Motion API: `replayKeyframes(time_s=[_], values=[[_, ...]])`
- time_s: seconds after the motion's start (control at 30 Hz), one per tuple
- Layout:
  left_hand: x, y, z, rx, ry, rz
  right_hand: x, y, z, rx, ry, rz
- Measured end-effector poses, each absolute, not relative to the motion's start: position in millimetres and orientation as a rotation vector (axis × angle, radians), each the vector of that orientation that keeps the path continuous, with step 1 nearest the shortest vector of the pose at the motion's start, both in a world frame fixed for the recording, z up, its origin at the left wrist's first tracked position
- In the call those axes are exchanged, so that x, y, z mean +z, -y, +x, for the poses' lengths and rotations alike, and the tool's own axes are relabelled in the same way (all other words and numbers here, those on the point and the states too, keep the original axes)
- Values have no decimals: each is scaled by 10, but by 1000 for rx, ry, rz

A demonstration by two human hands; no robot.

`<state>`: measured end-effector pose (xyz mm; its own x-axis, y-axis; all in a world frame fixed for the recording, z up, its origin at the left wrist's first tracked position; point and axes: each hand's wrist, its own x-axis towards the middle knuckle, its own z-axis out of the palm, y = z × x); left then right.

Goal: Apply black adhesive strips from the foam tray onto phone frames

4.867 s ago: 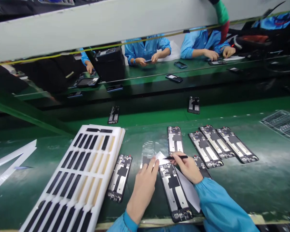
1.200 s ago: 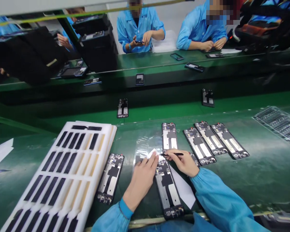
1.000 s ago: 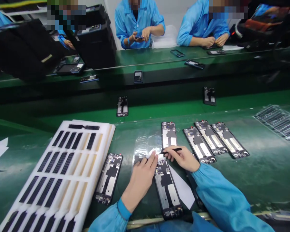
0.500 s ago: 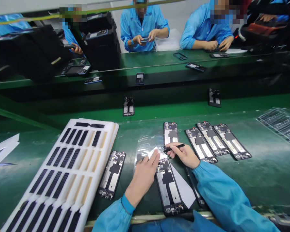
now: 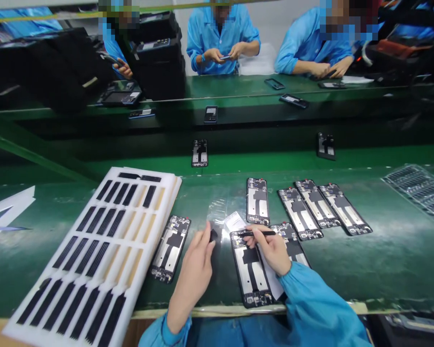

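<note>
My right hand (image 5: 269, 248) is closed around a slim black pen-like tool (image 5: 262, 233), its tip over the top end of the opened phone (image 5: 252, 272) in front of me. My left hand (image 5: 193, 262) is left of that phone, with fingers stretched out. By its fingertips is a small dark patch (image 5: 213, 235); I cannot tell whether it is held. A white paper label (image 5: 235, 221) lies just past the phone, beside a clear plastic sheet (image 5: 218, 212). Another opened phone (image 5: 292, 243) is partly hidden behind my right hand.
On the left, a white foam tray (image 5: 117, 231) holds several black strips. An opened phone (image 5: 170, 248) lies beside it, and another phone (image 5: 258, 202) lies farther back. More phones (image 5: 299, 212) are at right, before a clear patterned sheet (image 5: 419, 190). Co-workers (image 5: 222, 41) sit opposite.
My left hand has moved left and towards me, off the paper label. My right hand has come nearer, bringing the tool over the phone. The opened phone by my right sleeve is more exposed.
</note>
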<state>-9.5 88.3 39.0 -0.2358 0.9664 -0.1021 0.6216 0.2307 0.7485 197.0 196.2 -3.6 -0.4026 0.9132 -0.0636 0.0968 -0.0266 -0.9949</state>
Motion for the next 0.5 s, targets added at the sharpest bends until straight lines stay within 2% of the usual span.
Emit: replayKeyframes(time_s=[0.5], values=[[199, -527, -49, 887, -1988, 1188, -65, -1955, 1933, 1473, 1629, -1076]])
